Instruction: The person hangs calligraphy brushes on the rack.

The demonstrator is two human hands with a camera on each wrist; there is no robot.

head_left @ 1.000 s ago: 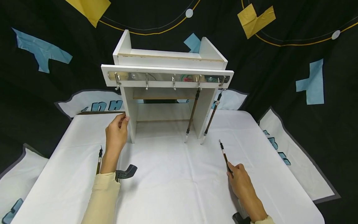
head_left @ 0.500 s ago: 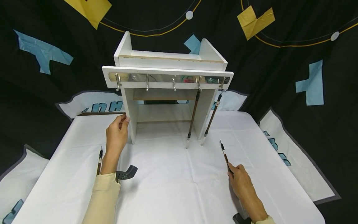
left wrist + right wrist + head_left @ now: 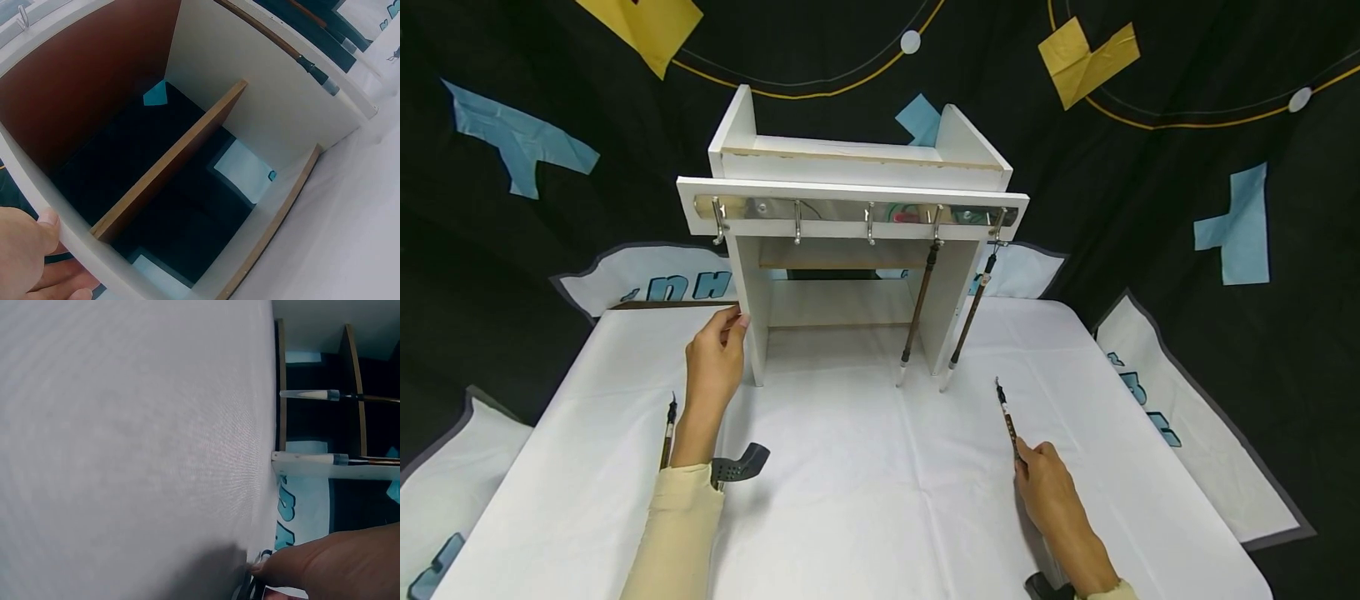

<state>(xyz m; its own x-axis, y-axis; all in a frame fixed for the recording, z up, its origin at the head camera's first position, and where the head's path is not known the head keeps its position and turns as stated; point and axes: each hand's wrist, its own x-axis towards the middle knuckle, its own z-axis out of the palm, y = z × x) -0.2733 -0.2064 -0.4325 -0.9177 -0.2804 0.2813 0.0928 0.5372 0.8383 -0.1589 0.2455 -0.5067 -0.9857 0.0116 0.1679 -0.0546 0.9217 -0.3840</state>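
Observation:
In the head view my left hand (image 3: 713, 362) holds the left side panel (image 3: 754, 325) of a white wooden shelf (image 3: 865, 172). The left wrist view shows the thumb (image 3: 50, 234) on the panel's front edge, with the other fingers behind it. My right hand (image 3: 1051, 487) pinches a dark calligraphy brush (image 3: 1006, 414) low over the table, its looped end pointing toward the shelf. Two similar brushes, one at the inner hook (image 3: 917, 312) and one at the far right hook (image 3: 972, 308), hang with white tips down. Another brush (image 3: 667, 433) lies beside my left forearm, partly hidden by it.
A rail with several metal hooks (image 3: 870, 223) runs across the shelf's front. White cloth (image 3: 850, 500) covers the table. Black fabric (image 3: 1150, 192) with blue and yellow paper pieces hangs behind. Wrist straps with black mounts (image 3: 741, 464) sit on both arms.
The looped end of the brush in my right hand has shifted slightly to the right. The inner hanging brush sways a little. My left hand stays on the shelf panel.

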